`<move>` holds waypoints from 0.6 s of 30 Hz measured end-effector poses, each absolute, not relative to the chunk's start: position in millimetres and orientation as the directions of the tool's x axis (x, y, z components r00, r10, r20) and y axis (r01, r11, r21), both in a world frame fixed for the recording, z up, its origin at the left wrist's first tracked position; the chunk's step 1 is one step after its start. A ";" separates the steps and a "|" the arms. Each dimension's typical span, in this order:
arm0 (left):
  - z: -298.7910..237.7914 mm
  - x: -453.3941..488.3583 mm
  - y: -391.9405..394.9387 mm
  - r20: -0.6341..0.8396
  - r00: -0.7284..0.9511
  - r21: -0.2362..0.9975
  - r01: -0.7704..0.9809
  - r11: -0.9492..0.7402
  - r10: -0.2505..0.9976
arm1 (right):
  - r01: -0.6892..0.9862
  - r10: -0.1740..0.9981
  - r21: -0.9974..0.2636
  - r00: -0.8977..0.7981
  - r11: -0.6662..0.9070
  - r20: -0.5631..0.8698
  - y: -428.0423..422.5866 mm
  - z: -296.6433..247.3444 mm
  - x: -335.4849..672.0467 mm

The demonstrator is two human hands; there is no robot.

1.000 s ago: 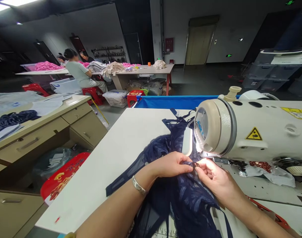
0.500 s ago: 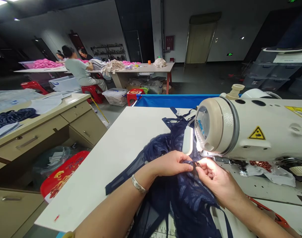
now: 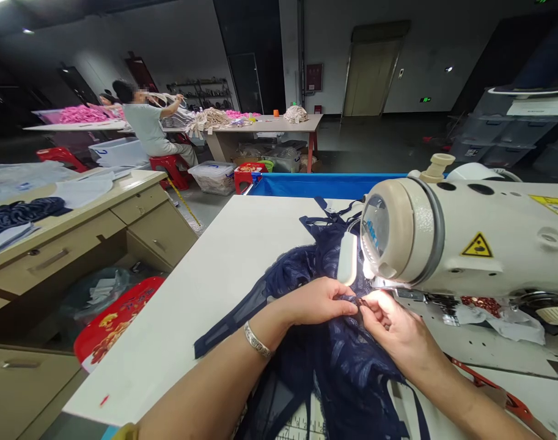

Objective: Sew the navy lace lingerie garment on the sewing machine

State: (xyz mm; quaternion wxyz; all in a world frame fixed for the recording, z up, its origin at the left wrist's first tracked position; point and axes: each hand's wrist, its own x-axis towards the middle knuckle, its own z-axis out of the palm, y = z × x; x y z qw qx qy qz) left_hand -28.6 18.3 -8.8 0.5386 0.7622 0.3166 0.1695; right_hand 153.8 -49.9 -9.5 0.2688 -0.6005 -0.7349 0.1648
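Note:
Dark navy lace garments point(image 3: 288, 275) with straps lie bunched on the white sewing table, spilling over its front edge. Just below the head of the sewing machine point(image 3: 398, 232), my left hand point(image 3: 318, 302) pinches a fold of the navy lace between thumb and fingers. Close beside it, my right hand point(image 3: 389, 321) also pinches the lace, with thumb and fingertips nearly meeting the left ones. A lit lamp behind a white cover point(image 3: 347, 260) hangs right above both hands. What lies exactly between the fingertips is partly hidden.
A printed ruler point(image 3: 301, 421) shows under the fabric. Red-handled scissors point(image 3: 494, 391) lie at the right, near small brown pieces point(image 3: 483, 305). A beige desk point(image 3: 99, 226) stands left with a red tray point(image 3: 118, 318) beside it. A seated person point(image 3: 145, 122) works at a far table.
My right hand has shifted very slightly left against the lace; my left hand stays put. The far person has raised their arms, holding up pale straps.

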 end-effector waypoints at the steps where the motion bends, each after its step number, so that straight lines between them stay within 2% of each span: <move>1: -8.6 -28.4 18.2 -0.083 0.741 0.928 0.302 -0.220 0.666 | 0.798 0.968 -0.556 -0.134 0.232 0.211 -50.6 -10.6 154.1; 8: -6.5 -29.4 16.9 -0.104 0.748 0.939 0.291 -0.182 0.655 | 0.809 0.950 -0.512 -0.176 0.289 0.258 -54.1 -16.1 156.8; 18: -12.1 -28.2 18.0 -0.088 0.740 0.946 0.273 -0.178 0.667 | 0.788 0.976 -0.577 -0.160 0.215 0.147 -55.1 -12.7 156.5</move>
